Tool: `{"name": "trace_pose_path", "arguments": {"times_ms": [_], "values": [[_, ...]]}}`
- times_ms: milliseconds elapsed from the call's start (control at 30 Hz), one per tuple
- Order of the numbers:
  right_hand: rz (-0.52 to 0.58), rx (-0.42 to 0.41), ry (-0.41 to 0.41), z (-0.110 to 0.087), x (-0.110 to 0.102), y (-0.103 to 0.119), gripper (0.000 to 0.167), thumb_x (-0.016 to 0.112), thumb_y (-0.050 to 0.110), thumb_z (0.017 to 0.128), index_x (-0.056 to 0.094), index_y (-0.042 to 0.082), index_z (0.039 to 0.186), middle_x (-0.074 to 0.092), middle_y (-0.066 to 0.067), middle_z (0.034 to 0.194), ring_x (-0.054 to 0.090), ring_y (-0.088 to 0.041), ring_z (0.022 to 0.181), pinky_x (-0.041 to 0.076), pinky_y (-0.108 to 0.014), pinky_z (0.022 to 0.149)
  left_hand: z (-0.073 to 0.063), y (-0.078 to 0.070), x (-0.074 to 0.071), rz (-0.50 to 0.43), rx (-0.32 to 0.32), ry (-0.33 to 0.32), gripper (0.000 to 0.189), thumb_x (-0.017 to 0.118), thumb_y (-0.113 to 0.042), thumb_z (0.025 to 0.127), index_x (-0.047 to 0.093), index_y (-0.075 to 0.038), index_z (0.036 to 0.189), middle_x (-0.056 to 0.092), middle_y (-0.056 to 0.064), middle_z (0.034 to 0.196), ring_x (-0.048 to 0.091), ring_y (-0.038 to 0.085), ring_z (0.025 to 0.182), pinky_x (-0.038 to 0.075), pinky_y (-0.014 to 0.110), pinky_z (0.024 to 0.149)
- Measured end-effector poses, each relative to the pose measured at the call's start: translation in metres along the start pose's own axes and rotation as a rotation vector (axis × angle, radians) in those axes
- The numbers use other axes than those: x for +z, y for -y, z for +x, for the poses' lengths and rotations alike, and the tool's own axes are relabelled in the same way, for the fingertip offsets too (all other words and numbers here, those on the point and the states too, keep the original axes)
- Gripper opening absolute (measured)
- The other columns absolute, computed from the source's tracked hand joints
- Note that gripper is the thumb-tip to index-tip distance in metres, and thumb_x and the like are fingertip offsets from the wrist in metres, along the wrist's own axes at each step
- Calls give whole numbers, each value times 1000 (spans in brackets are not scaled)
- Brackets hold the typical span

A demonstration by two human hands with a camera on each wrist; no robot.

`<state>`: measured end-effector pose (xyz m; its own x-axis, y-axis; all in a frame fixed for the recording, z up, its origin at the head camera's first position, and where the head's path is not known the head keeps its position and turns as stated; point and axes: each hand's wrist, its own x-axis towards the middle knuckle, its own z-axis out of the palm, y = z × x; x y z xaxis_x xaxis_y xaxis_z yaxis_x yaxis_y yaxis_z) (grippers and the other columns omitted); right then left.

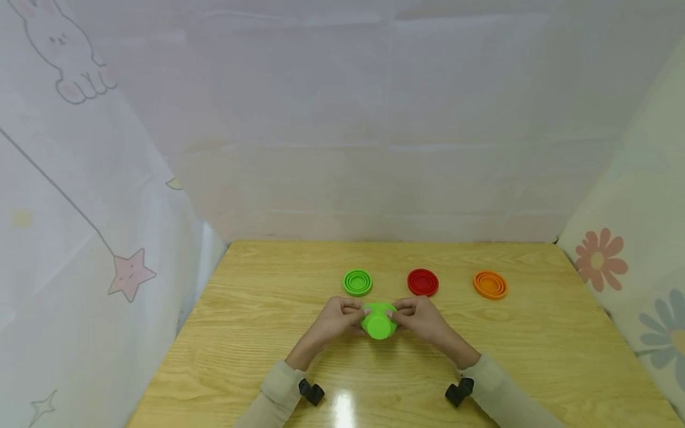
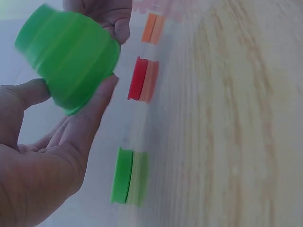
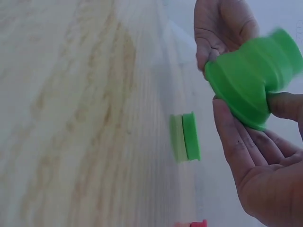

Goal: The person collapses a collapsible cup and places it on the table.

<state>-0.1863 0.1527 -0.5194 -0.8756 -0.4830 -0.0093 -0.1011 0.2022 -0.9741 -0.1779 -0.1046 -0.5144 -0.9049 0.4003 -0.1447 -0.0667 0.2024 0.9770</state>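
Note:
Both hands hold a green collapsible silicone cup [image 1: 379, 324] above the table, its stepped wall drawn out and its round base turned toward the head camera. In the left wrist view the left hand [image 2: 52, 146] pinches the cup [image 2: 71, 56] near its wide rim, thumb on the wall and fingers under the rim. The right hand [image 3: 260, 156] grips the opposite side the same way, its thumb pressing into the wall of the cup [image 3: 251, 75]. Beyond the hands lie a flat green collapsed cup [image 1: 357, 283], a red one [image 1: 423, 282] and an orange one [image 1: 490, 285].
The three flat cups form a row across the far half of the wooden table [image 1: 257, 297]. A pale cloth [image 1: 342, 178] hangs behind the table, and printed cloth stands at both sides. Small black devices [image 1: 311, 392] are strapped to both wrists.

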Motion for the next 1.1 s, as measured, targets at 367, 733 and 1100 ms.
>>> {"name": "trace_pose_path", "arguments": {"times_ms": [367, 733, 1100], "values": [[40, 23, 51, 0, -1, -1, 31, 55, 11, 109, 68, -8, 129, 76, -26, 119, 78, -22, 100, 68, -42, 83, 2, 2, 5, 32, 38, -19, 32, 58, -13, 108, 67, 7, 131, 76, 25, 121, 79, 26, 102, 68, 40, 86], [354, 94, 135, -2, -8, 1, 50, 59, 18, 108, 48, -10, 149, 67, -21, 138, 75, -26, 115, 56, -57, 108, 2, -4, 5, -20, 12, -146, 35, 57, -17, 110, 65, 7, 133, 74, 28, 123, 79, 34, 96, 67, 50, 88], [335, 132, 49, -1, -7, -7, 46, 62, 8, 103, 52, -13, 142, 72, -23, 130, 77, -25, 107, 63, -50, 99, 0, 3, 0, -79, -8, -27, 43, 60, -29, 109, 64, 2, 138, 73, 20, 129, 77, 25, 107, 65, 44, 96]]}}
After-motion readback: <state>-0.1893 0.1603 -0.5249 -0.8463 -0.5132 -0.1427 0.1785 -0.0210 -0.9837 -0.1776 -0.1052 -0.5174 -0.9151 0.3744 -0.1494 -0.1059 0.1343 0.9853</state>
